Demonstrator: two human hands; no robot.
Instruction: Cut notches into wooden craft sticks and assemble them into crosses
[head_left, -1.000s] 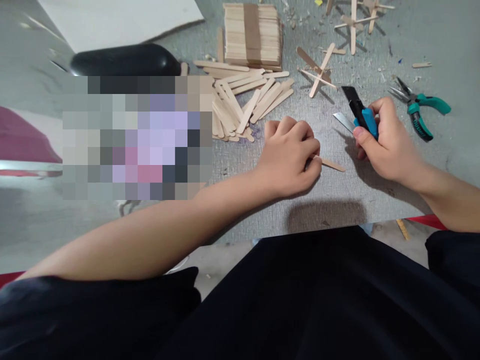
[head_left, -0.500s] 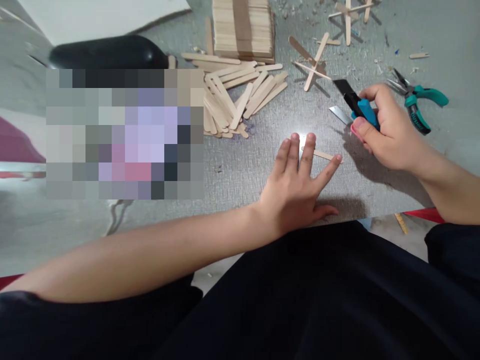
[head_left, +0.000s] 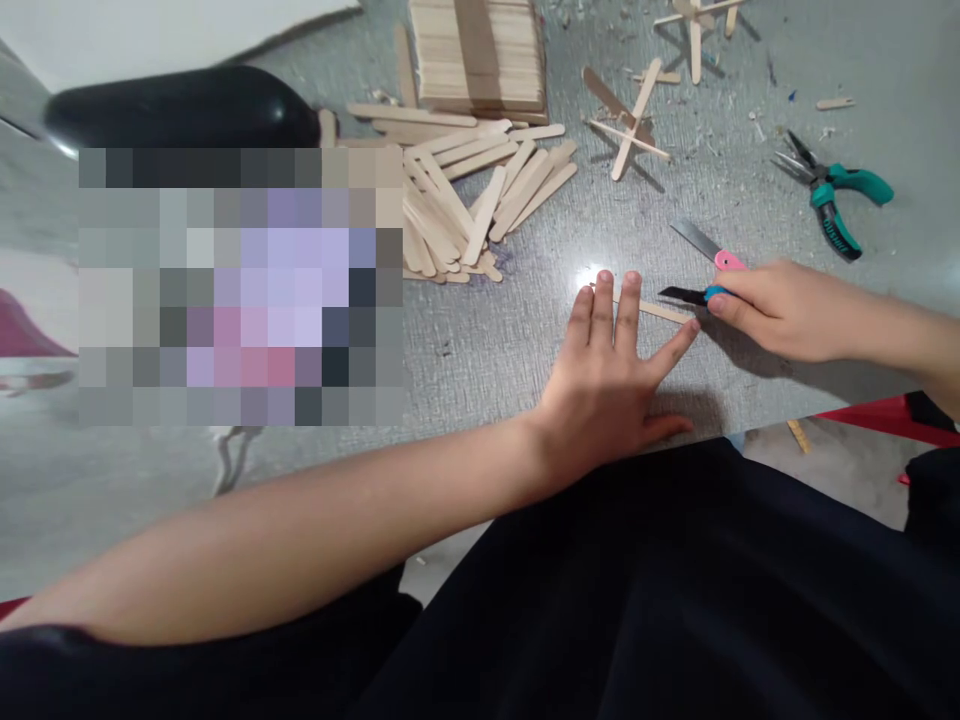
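My left hand (head_left: 611,375) lies flat on the grey table (head_left: 487,350), fingers spread, pressing down a single wooden craft stick (head_left: 660,312). My right hand (head_left: 780,312) is closed around a black and blue utility knife (head_left: 694,295), whose tip sits low by the stick's right end, close to my left index finger. A second cutter with a pink body and a bare metal blade (head_left: 709,247) lies just behind the knife.
A loose heap of craft sticks (head_left: 469,195) and a banded stack (head_left: 480,55) lie behind. Glued stick crosses (head_left: 630,125) stand further back. Teal pliers (head_left: 832,200) rest at the right. A black object (head_left: 180,105) and white sheet lie at the left. The table edge runs under my wrist.
My left hand went from a fist on the stick to flat fingers on it. My right hand lowered the knife from above the table down to the stick's right end.
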